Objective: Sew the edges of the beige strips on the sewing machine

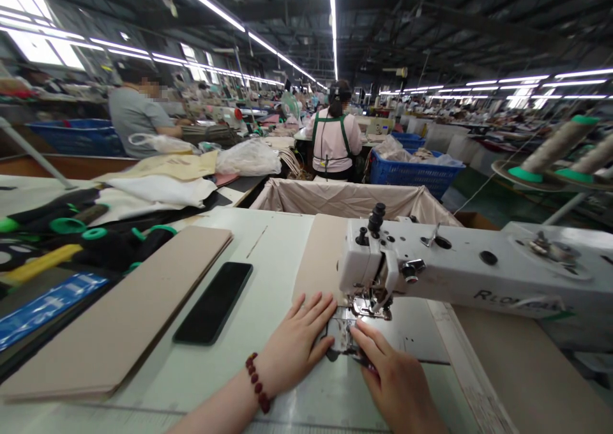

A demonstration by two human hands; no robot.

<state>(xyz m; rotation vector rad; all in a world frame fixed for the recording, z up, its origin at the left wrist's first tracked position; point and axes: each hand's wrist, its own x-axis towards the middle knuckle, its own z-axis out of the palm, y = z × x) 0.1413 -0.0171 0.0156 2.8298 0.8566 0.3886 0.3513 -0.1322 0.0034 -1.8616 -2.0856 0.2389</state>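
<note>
Two hands right up at the sewing machine [431,261]: left hand [297,344] flat, fingers spread, right hand [397,383] angled in, open and apart, either side of the presser foot [368,306], pressing a beige panel [318,261] there; phone [213,303] just left.

Overhead fluorescent tube lights [287,44] in long rows, running back beyond the sewing machine head [460,261], give bright, even illumination. Daylight enters through windows [38,48] far to the left of the machine head, their panes blown out to white. Specular glare marks the steel presser foot [364,306] under the machine head. Shadows are soft and faint, darkest beneath the left hand [294,344] and right hand [397,383] in front of the machine head. Wide-angle distortion bows the roof trusses [479,19] above and stretches the thread cones [555,147] at the right edge. Distant workstations [479,99] beyond the machine head lose detail to slight softness.
</note>
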